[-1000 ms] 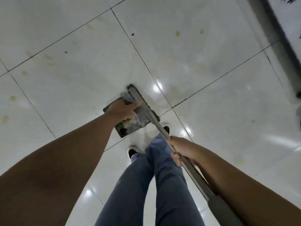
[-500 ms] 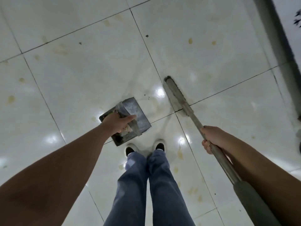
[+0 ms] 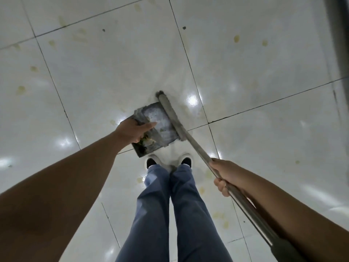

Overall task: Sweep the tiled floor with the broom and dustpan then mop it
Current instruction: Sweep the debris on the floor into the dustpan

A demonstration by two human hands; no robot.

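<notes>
Broom (image 3: 171, 115) swung back against dustpan (image 3: 162, 127), just beside left hand (image 3: 132, 132).

You see glossy, smooth white floor tiles (image 3: 255, 63) with yellowish stains; broom (image 3: 171, 115) handle brushed metal, semi-matt; dustpan (image 3: 160, 127) dull, scuffed grey; trousers (image 3: 170, 214) matt blue cloth.

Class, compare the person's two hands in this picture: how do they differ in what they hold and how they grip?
The left hand holds the dustpan low by the floor; the right hand holds the broom handle, higher up. The left hand's index finger points out straight along the pan; the right hand's fingers curl fully round the handle. Both are bare and both hold a sweeping tool.
</notes>
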